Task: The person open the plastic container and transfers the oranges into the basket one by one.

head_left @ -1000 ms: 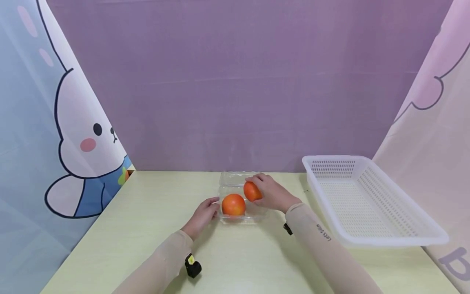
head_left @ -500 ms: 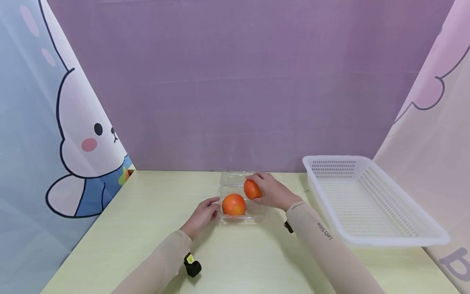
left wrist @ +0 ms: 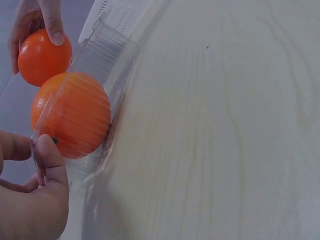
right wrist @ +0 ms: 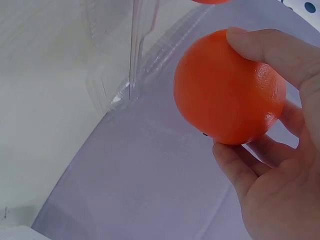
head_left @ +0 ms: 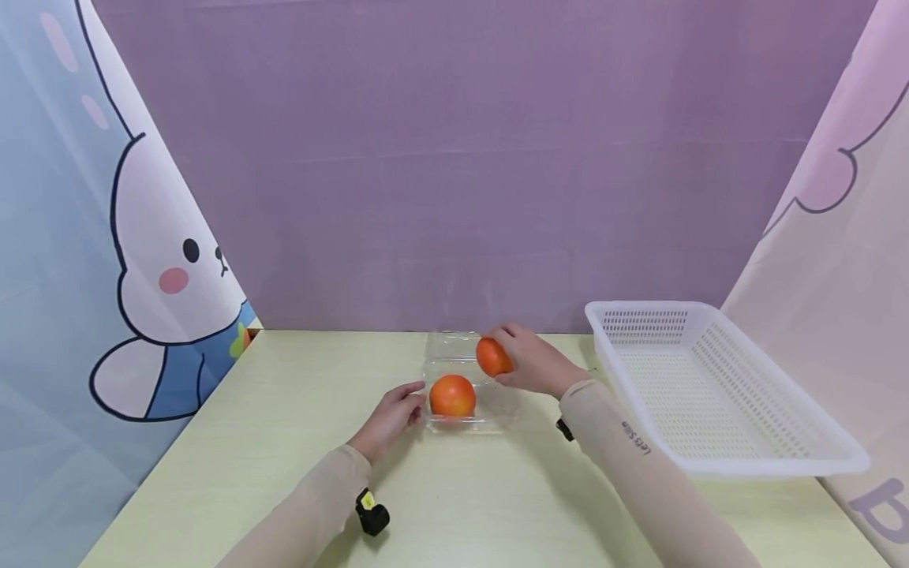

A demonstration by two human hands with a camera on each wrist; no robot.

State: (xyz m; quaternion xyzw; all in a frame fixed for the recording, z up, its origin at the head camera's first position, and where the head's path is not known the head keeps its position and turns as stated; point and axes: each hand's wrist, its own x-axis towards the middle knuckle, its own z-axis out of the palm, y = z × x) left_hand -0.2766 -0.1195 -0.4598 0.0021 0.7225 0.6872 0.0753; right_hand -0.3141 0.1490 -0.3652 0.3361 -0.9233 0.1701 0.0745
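Observation:
In my right hand (head_left: 534,364) is a smooth, glossy orange (right wrist: 227,87), with the thumb on one side and the fingers curled on the other. It is raised over the back right part of a clear plastic clamshell box (head_left: 490,406). A second, larger orange (head_left: 452,396) lies in the left half of that box, its small green stem spot showing in the left wrist view. My left hand (head_left: 390,416) is at the box's left side; thumb and finger pinch the thin clear rim (left wrist: 36,145). The box's lid (head_left: 454,345) lies folded back toward the purple cloth.
A white perforated plastic basket (head_left: 710,394) stands at the right of the pale wooden table (head_left: 454,505). Purple cloth (head_left: 454,173) hangs behind the table's far edge, with printed cloths at both sides.
Over the last half second my right hand, holding the smaller orange, has risen and shifted slightly right. My left hand and the box stay in place.

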